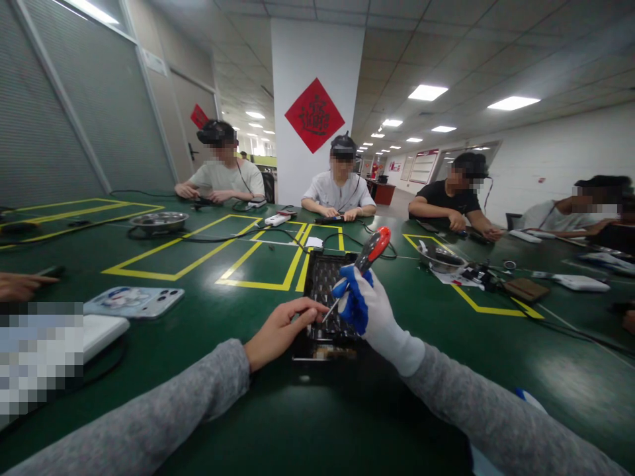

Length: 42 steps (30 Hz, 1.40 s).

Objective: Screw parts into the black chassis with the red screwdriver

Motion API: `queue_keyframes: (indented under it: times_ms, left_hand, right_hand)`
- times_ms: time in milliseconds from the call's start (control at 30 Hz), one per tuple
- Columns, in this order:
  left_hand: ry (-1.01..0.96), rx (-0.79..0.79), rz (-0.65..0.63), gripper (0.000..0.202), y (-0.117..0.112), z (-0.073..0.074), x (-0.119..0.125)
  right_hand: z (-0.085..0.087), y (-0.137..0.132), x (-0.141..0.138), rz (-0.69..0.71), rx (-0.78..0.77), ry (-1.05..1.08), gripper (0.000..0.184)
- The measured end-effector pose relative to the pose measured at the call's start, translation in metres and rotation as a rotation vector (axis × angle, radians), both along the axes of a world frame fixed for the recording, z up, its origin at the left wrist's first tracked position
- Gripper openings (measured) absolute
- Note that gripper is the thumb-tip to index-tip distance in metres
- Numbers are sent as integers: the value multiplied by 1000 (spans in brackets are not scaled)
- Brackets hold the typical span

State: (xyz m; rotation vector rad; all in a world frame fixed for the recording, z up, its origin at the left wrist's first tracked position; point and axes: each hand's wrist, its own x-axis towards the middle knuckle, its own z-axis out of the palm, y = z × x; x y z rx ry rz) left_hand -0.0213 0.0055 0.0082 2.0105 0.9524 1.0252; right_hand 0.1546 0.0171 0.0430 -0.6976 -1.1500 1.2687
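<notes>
My right hand [370,311], in a white glove with blue fingers, grips a screwdriver [373,248] with a red and dark handle. It is tilted, its thin metal shaft pointing down and left. Under both hands lies a black plastic case [314,281] with rows of small compartments inside. Bare, my left hand [290,324] reaches over the near left part of the case, thumb and fingers close together beside the screwdriver's tip. Whatever sits between those fingertips is too small to make out.
A patterned phone [136,301] lies to the left on the green table [238,403]. Metal bowls stand at left [159,221] and right [441,256]. Black cables run behind the case. Several people sit around the table; another person's hand [22,285] shows at far left.
</notes>
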Motion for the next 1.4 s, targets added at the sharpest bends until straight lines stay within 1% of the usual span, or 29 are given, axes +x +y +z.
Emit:
queue_keyframes:
  times_ms: [67, 133, 200, 267, 433, 600, 867, 967, 1200, 1300, 1400]
  left_hand:
    - [-30, 35, 101, 26, 2, -2, -1]
    - [-15, 90, 191, 23, 5, -4, -1]
    - [22, 122, 250, 21, 7, -7, -1]
    - [60, 116, 282, 20, 9, -10, -1]
    - [95, 48, 283, 19, 12, -15, -2]
    - [114, 45, 279, 17, 12, -15, -1]
    - [120, 63, 272, 18, 11, -14, -2]
    - [121, 77, 284, 18, 11, -14, -2]
    - [149, 189, 351, 23, 20, -12, 4]
    - [169, 193, 334, 24, 23, -11, 5]
    - [177, 201, 304, 21, 22, -11, 4]
  right_hand:
    - [6, 6, 7, -116, 45, 11, 36]
    - [6, 12, 15, -223, 88, -30, 37]
    - [2, 16, 22, -304, 105, -116, 38]
    - [-4, 18, 26, -338, 98, -208, 38]
    - [-12, 18, 26, -287, 82, -331, 38]
    - [-14, 18, 23, -309, 90, -438, 35]
    - [-12, 17, 24, -314, 102, -415, 36]
    - [-9, 17, 24, -287, 71, -355, 37]
    - [-4, 11, 17, -200, -34, -59, 40]
    - [-6, 8, 11, -163, -51, 4, 42]
    - [-8, 7, 9, -153, -45, 12, 41]
